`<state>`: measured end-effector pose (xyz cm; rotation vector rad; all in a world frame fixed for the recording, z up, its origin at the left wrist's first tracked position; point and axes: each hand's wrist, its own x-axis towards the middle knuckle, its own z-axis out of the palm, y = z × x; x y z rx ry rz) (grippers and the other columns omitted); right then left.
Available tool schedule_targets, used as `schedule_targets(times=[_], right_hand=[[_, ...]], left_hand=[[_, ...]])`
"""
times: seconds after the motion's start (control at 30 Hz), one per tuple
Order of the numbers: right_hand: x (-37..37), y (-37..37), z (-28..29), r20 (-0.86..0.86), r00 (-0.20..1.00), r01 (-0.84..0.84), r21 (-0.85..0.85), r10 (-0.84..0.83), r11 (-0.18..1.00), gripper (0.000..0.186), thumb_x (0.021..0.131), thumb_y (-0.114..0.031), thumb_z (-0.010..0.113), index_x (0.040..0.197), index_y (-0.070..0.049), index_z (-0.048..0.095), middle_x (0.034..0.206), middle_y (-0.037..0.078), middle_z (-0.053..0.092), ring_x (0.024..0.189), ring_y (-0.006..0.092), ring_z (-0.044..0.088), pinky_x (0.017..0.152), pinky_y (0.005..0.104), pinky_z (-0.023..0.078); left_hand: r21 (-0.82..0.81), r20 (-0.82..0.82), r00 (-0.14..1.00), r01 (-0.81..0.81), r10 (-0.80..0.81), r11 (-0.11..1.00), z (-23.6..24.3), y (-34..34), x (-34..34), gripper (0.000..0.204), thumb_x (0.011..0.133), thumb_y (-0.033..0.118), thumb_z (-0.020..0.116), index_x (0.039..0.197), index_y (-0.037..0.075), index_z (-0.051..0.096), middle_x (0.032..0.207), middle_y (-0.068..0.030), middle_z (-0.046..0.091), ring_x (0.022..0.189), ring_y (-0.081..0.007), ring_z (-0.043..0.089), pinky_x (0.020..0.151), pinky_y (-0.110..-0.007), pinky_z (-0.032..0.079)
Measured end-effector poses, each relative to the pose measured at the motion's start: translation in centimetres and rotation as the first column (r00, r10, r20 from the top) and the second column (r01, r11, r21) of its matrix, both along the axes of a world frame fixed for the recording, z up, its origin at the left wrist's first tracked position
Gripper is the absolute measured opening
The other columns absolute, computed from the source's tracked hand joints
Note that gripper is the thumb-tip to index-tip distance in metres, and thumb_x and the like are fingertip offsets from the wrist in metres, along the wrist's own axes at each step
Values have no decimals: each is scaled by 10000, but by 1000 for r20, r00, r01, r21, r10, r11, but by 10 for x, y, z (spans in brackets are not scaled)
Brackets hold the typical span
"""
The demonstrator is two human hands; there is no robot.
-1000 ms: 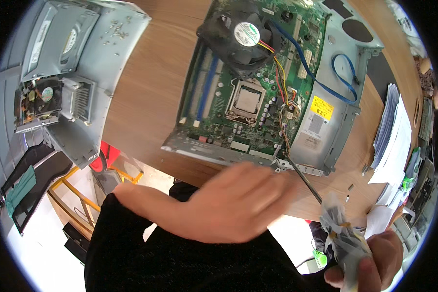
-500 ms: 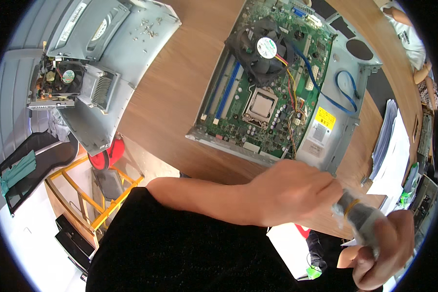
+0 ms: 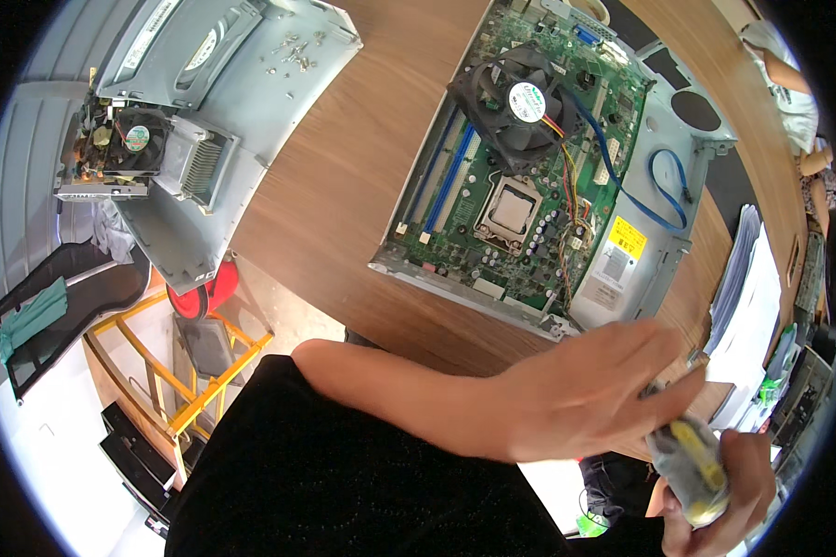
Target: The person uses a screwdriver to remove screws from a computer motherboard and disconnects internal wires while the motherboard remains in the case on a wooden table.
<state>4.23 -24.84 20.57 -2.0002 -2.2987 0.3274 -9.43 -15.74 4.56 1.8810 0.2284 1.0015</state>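
In my right hand [image 3: 747, 487] is a small translucent plastic bag [image 3: 682, 483] with something yellow inside; my fingers are closed round its lower part. My left hand [image 3: 604, 385] is over the bag's upper end, fingers stretched and apart, slightly blurred. Whether its fingertips touch the bag cannot be told. Beyond my left hand lies an opened computer case [image 3: 645, 251] with a green motherboard [image 3: 455, 246]. A black cooling fan [image 3: 497, 111] rests loose-looking on the board, its coloured wires running to it. The bare processor [image 3: 511, 211] sits in its socket.
On the wooden table [image 3: 344, 176], a second grey case part [image 3: 251, 102] at left holds several small screws [image 3: 297, 56] and a heatsink [image 3: 195, 172]. Stacked papers [image 3: 747, 297] lie at right. A yellow-framed stool [image 3: 149, 353] stands lower left. Other people [image 3: 780, 93] are at far right.
My left hand has gone from a closed grip on the bag's neck to spread fingers above it. The yellow band seen round the neck no longer shows there. My right hand still holds the bag.
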Motion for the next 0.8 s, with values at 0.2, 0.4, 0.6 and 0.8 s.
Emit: schedule_targets(times=[0.2,0.4,0.6,0.8], right_hand=[[-1,7,-4,-73,994,-80,27,82,996,508,917,-338,661,1228,24,487,911,197,630,769,348,639,648,391,551],[5,13,-1,19,975,-223,34,223,974,442,929,-352,639,1100,43,539,1057,227,587,871,374,627,638,396,545],[10,11,-23,-136,985,-65,267,105,962,542,870,-320,726,1135,87,485,938,238,606,730,370,637,577,378,535],[18,13,-39,-249,949,-106,320,191,941,477,862,-187,729,1149,83,460,834,209,600,622,314,595,506,350,510]], left_hand=[[-32,-43,961,273,-274,961,10,15,-13,467,793,116,593,1209,-69,491,1019,-186,520,961,-293,577,766,-390,502],[-66,44,982,188,-186,980,11,7,-1,398,769,121,612,1118,-50,524,979,-155,524,855,-272,558,728,-358,473],[9,-93,970,228,-226,974,12,18,2,410,751,110,654,1114,-44,541,1053,-176,555,922,-280,587,791,-376,495],[-54,-12,961,275,-276,960,10,23,-3,363,746,109,635,1056,-49,534,975,-155,523,936,-309,542,796,-393,456]])
